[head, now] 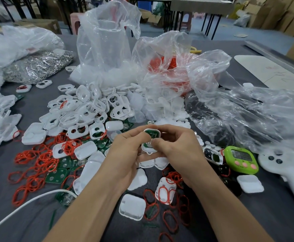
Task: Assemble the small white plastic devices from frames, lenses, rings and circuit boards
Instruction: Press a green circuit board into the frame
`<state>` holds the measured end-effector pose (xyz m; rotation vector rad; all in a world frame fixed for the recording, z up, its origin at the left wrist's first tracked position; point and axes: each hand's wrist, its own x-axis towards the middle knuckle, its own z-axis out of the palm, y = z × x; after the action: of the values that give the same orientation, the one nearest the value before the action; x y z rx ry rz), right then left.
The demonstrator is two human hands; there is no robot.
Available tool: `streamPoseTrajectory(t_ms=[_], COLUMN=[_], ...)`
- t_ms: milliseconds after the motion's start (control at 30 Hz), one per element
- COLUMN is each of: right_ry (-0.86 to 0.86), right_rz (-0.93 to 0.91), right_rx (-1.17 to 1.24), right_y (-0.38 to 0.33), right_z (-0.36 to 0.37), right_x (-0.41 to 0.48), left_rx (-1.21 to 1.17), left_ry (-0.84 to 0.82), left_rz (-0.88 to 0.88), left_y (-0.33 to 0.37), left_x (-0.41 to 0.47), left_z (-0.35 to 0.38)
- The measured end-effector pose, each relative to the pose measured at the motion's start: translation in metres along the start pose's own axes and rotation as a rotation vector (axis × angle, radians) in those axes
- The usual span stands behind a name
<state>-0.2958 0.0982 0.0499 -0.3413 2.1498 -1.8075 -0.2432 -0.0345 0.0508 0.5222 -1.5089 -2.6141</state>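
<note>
Well to the left of the hands, red rings (36, 165) lie scattered on the grey bench (1, 203). Green circuit boards (57, 177) lie among them, just left of the left forearm. Beyond and left of the hands rises a heap of white frames (83, 109).

The left hand (125, 154) and right hand (177, 147) are together, both clamped on 1 half-built device (152, 135). It is a white frame with a green board seated in it, facing up. The left fingers curl round its left edge, and the right thumb and forefinger pinch its right side. Something clear sits under the 2 thumbs, perhaps a lens, though I cannot tell.

To the right of the right hand lies a green timer (241, 158), and further right a white controller (282, 172).

The device looks light and stiff, made of thin moulded plastic that may slip or flex if squeezed across its open face. It is probably best held by the rim on opposite sides, leaving the thumbs free to press parts home. The board is likely brittle, so pressure belongs near its edges.
</note>
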Motion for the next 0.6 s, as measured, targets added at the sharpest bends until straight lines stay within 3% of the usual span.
streamPoseTrajectory(t_ms=[200,367,433,500,600], right_ry=[0.047,-0.075,0.006,0.141,0.249], right_rz=[0.062,0.093,0.089,0.05,-0.003], right_rx=[0.024,0.177,0.224,0.164,-0.135], right_y=[0.0,-0.005,-0.008,-0.011,-0.01], right_z=[0.005,-0.005,-0.018,-0.035,-0.048], right_x=[0.0,0.002,0.007,0.013,0.022], left_rx=[-0.002,-0.011,-0.005,-0.031,-0.063], left_ry=[0.021,0.038,0.085,0.121,0.157], left_rz=[0.004,-0.016,-0.025,-0.033,-0.028], left_y=[-0.002,-0.001,0.0,0.002,0.003], left_x=[0.0,0.003,0.006,0.009,0.01], left_z=[0.0,-0.002,-0.004,-0.008,-0.012])
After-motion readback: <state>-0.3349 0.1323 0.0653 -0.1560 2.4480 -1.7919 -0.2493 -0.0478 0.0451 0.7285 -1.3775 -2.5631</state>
